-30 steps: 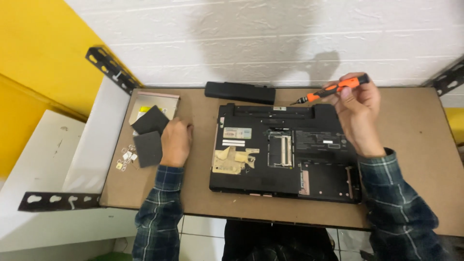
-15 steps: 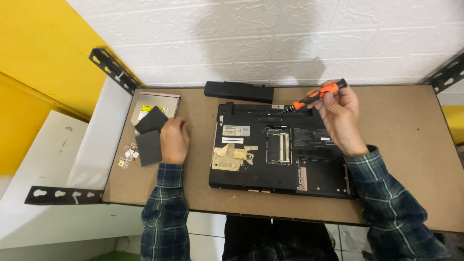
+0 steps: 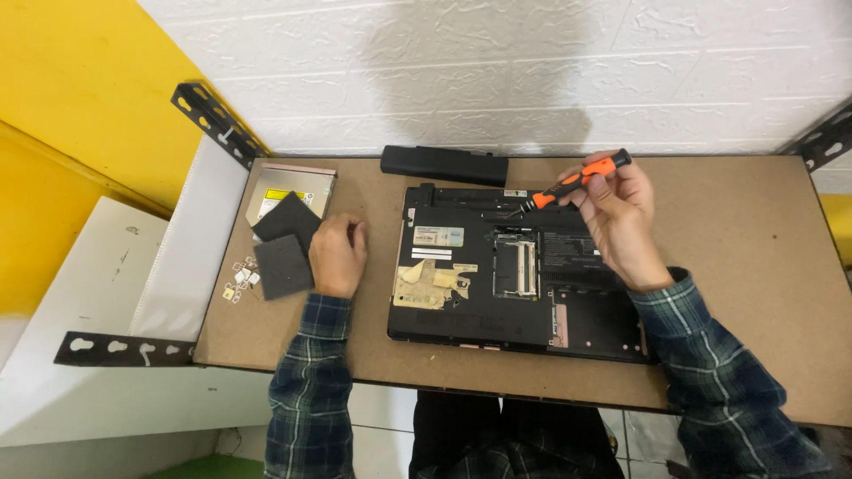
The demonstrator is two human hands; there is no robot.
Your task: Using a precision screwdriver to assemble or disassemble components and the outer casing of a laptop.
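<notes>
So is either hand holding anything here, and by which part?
The right hand holds a screwdriver by its orange handle. The left hand rests fisted on the table, holding nothing visible.

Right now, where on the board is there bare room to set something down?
The widest bare patch lies right of the laptop, out to the board edge. A narrower strip runs along the near edge. The left corner is crowded: optical drive, dark covers, small parts, left hand.

laptop labels: a pale rectangular sticker [image 3: 438, 236] and two thin white strip stickers [image 3: 431, 255] sit on the upturned black laptop base [image 3: 497, 315], left part
torn label: yellowish, half-peeled paper patch [image 3: 424, 286] just below those strips
drive label: white and yellow sticker [image 3: 282, 195] on the silver optical drive [image 3: 306, 175], far-left corner of the brown counter [image 3: 754, 257], partly under a dark foam pad [image 3: 286, 219]
</notes>
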